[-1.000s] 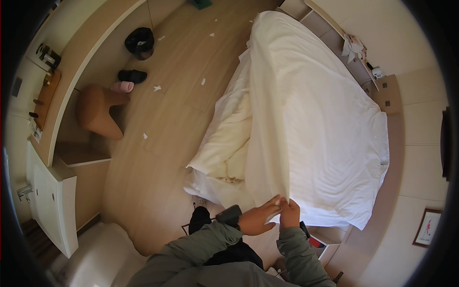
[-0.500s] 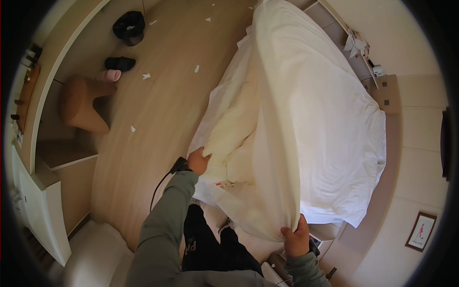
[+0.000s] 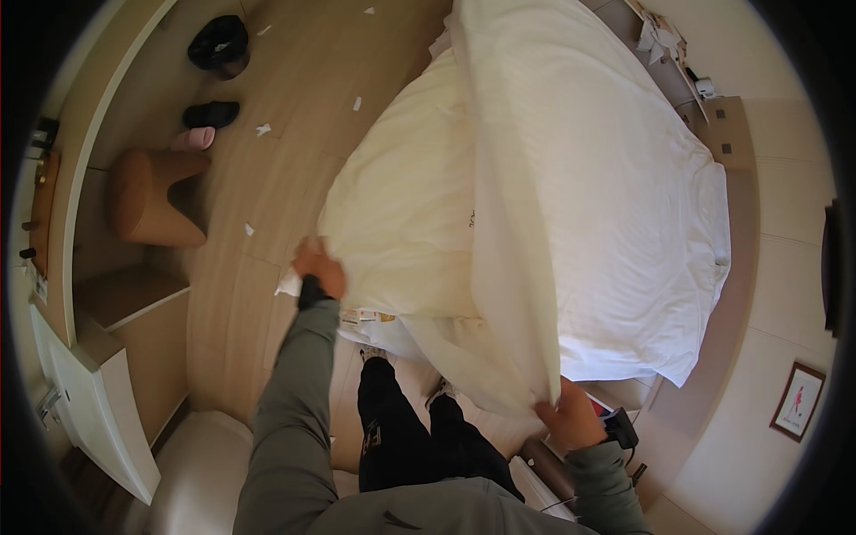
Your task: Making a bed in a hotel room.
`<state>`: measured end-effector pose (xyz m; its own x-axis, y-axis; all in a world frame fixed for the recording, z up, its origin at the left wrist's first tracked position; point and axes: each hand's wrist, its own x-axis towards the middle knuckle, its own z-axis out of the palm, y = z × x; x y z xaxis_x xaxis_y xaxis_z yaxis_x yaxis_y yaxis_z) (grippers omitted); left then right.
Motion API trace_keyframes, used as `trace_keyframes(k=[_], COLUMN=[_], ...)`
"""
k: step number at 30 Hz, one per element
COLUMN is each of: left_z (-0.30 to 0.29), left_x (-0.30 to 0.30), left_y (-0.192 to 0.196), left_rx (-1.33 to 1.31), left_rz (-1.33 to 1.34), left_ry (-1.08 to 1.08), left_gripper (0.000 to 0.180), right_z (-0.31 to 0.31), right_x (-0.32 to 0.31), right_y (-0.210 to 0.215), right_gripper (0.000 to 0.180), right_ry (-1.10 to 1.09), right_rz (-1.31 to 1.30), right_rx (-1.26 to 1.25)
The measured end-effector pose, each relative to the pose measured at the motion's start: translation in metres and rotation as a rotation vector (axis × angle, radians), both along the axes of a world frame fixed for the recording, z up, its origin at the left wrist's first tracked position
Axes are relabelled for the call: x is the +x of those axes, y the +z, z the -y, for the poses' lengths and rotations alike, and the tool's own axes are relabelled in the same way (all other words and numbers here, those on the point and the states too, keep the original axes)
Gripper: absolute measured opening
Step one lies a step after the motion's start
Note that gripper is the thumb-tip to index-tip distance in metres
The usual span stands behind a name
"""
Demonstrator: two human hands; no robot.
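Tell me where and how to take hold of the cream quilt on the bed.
The cream quilt is probably best gripped at its near-left corner, close to the left hand, coming from the left, thumb above and fingers below. That side lies uncovered with its edge facing outward, while the white cover, pinched in the right hand, overlaps the right part.

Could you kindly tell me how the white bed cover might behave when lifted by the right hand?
The white bed cover would probably be floppy, since it gathers into soft folds at the right hand. Its broad spread beyond that grip suggests much of it may drag rather than lift at once.
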<state>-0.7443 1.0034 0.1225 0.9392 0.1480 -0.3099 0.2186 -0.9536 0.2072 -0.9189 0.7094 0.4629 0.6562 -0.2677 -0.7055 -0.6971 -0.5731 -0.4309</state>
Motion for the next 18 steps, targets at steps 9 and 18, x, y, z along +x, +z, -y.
trace_keyframes(k=[9, 18], left_z=[0.210, 0.117], left_x=[-0.172, -0.202], left_y=[-0.042, -0.054], left_rx=[0.008, 1.389], left_rz=[0.394, 1.011], left_ry=[-1.228, -1.326], left_gripper=[0.074, 0.083], right_z=[-0.079, -0.093], right_x=[0.000, 0.015], right_y=[-0.015, -0.056], right_gripper=[0.023, 0.025], right_ry=[0.174, 0.026], right_rz=[0.166, 0.274], right_rx=[0.430, 0.595])
